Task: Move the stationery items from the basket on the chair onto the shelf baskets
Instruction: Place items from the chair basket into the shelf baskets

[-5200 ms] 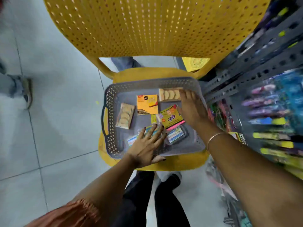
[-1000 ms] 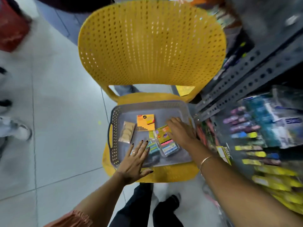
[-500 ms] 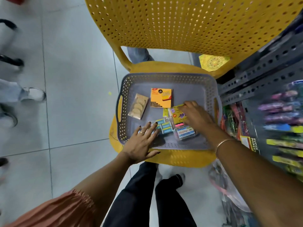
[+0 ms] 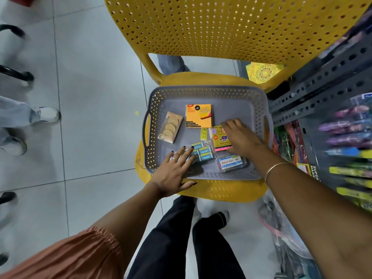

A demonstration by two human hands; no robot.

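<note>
So there's a grey perforated plastic basket [image 4: 207, 93] sitting on the seat of a yellow perforated plastic chair [image 4: 221, 33], on a floor of pale grey glossy tiles [image 4: 90, 87]. A dark grey slotted-metal shelf rack [image 4: 326, 77] stands just off the chair's right side, with blurry rows of colourful pens [image 4: 346, 133] on it. Other people's shoes and trouser legs show along the left edge of the floor.

Inside the basket: an orange sticky notes pad [image 4: 198, 115] near the middle toward the far rim, a clear packet of tan round pieces [image 4: 170, 127] near the left wall, a clear pack of small blue erasers [image 4: 202, 152] toward the near rim, and a clear plastic box with a blue-and-white label [image 4: 230, 162] at the near right.

The left hand [image 4: 175, 168] lies flat and spread, fingertips on the eraser pack, gripping nothing. The right hand [image 4: 241, 139] rests palm-down over a yellow and pink sticky flag packet [image 4: 220, 138]; can't tell if it's actually gripping it.
</note>
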